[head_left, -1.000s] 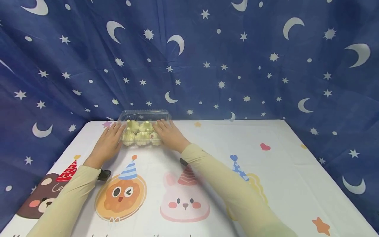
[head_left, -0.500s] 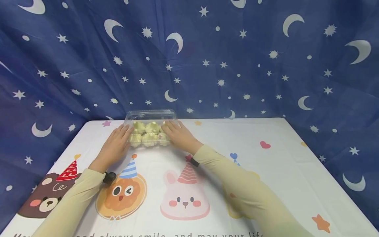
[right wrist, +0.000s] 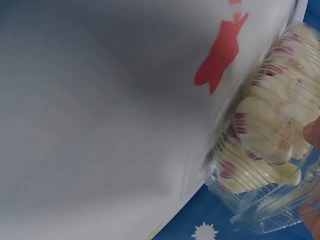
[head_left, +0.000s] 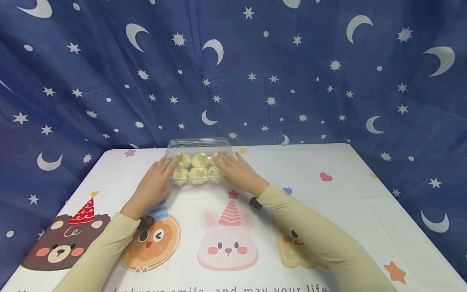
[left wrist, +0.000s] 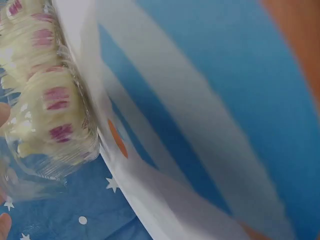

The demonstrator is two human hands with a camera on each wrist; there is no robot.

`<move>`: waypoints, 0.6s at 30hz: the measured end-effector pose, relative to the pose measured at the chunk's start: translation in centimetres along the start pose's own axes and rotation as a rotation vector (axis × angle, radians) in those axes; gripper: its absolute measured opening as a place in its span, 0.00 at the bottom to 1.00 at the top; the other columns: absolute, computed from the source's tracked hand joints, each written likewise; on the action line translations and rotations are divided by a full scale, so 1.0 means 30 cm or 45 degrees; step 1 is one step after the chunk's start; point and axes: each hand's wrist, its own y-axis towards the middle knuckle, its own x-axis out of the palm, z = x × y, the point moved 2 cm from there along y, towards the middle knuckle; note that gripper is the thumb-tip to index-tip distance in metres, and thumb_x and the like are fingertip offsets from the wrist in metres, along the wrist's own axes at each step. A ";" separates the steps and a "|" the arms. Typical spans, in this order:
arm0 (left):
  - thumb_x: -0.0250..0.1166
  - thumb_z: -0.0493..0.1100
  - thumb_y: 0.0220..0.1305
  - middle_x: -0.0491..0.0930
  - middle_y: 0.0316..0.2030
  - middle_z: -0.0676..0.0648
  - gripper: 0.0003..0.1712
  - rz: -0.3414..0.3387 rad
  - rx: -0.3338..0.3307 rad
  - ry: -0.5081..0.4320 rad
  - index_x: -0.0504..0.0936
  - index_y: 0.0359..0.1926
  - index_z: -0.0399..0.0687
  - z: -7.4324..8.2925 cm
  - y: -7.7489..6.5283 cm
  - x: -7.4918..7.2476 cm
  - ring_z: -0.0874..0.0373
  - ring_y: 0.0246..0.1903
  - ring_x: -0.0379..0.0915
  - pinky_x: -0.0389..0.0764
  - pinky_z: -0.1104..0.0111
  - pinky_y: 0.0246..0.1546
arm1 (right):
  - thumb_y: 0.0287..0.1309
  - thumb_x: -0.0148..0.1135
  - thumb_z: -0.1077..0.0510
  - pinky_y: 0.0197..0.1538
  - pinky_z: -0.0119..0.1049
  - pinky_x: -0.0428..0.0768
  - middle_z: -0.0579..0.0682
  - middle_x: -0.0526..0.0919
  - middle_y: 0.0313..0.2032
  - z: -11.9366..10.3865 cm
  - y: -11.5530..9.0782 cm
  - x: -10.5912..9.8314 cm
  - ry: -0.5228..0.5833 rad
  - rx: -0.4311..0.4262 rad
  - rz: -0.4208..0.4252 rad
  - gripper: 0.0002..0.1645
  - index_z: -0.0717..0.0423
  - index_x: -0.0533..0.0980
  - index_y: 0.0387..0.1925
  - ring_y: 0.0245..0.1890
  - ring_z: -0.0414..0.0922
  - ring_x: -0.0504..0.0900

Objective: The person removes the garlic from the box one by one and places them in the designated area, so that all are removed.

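I have one clear plastic box (head_left: pixel 197 148) near the far edge of one table (head_left: pixel 292 166), between two hands. My left hand (head_left: pixel 154 183) lies along its left end, my right hand (head_left: pixel 240 174) along its right, fingers fairly straight, touching rather than curled round it. I count six pale pieces (head_left: pixel 199 159) from above; others may be hidden. I judge the box light, thin-walled, slick and easily dented, best held low at both ends.
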 end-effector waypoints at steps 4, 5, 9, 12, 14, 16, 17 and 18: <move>0.67 0.41 0.55 0.64 0.63 0.31 0.38 0.001 -0.004 0.008 0.62 0.65 0.36 0.012 -0.001 0.001 0.35 0.64 0.57 0.59 0.43 0.66 | 0.58 0.60 0.55 0.68 0.59 0.61 0.55 0.63 0.68 0.013 -0.030 -0.003 0.014 0.002 0.030 0.39 0.54 0.57 0.69 0.69 0.52 0.61; 0.67 0.42 0.55 0.63 0.63 0.31 0.39 -0.007 -0.013 0.000 0.62 0.65 0.35 0.015 -0.001 0.001 0.35 0.64 0.57 0.59 0.44 0.66 | 0.58 0.60 0.55 0.68 0.59 0.61 0.56 0.63 0.67 0.015 -0.036 -0.005 0.018 0.000 0.040 0.39 0.54 0.58 0.69 0.69 0.53 0.61; 0.66 0.49 0.57 0.59 0.66 0.30 0.43 -0.046 -0.043 -0.050 0.58 0.67 0.34 0.021 0.000 -0.001 0.36 0.66 0.54 0.58 0.44 0.66 | 0.58 0.61 0.55 0.69 0.59 0.60 0.56 0.64 0.67 0.019 -0.055 -0.016 0.049 -0.006 0.061 0.39 0.56 0.59 0.68 0.68 0.53 0.62; 0.65 0.51 0.59 0.54 0.67 0.29 0.44 -0.080 -0.083 -0.098 0.56 0.69 0.35 0.025 0.002 0.002 0.35 0.66 0.53 0.59 0.45 0.66 | 0.57 0.62 0.54 0.69 0.59 0.60 0.57 0.64 0.67 0.025 -0.069 -0.019 0.070 0.001 0.066 0.39 0.56 0.59 0.68 0.68 0.54 0.62; 0.64 0.52 0.60 0.53 0.68 0.28 0.45 -0.097 -0.115 -0.132 0.55 0.69 0.36 0.027 0.002 0.004 0.34 0.66 0.54 0.59 0.45 0.66 | 0.58 0.62 0.54 0.68 0.60 0.60 0.57 0.63 0.67 0.030 -0.080 -0.017 0.089 0.008 0.062 0.39 0.56 0.59 0.68 0.68 0.54 0.61; 0.63 0.52 0.61 0.53 0.68 0.28 0.44 -0.117 -0.143 -0.158 0.54 0.70 0.36 0.032 0.001 0.005 0.35 0.66 0.54 0.58 0.46 0.67 | 0.57 0.62 0.54 0.68 0.60 0.61 0.57 0.63 0.67 0.033 -0.091 -0.018 0.108 0.011 0.065 0.40 0.56 0.59 0.68 0.68 0.55 0.61; 0.63 0.51 0.61 0.54 0.67 0.28 0.44 -0.122 -0.153 -0.177 0.54 0.70 0.36 0.035 0.000 0.004 0.35 0.66 0.55 0.58 0.46 0.68 | 0.57 0.63 0.53 0.68 0.61 0.61 0.57 0.63 0.67 0.035 -0.095 -0.017 0.116 0.012 0.065 0.40 0.56 0.59 0.68 0.68 0.55 0.61; 0.63 0.51 0.61 0.55 0.67 0.28 0.44 -0.121 -0.155 -0.188 0.55 0.70 0.36 0.037 -0.001 0.004 0.35 0.66 0.55 0.58 0.46 0.68 | 0.57 0.63 0.53 0.67 0.61 0.61 0.58 0.63 0.68 0.036 -0.100 -0.018 0.129 0.011 0.066 0.40 0.56 0.59 0.68 0.68 0.55 0.61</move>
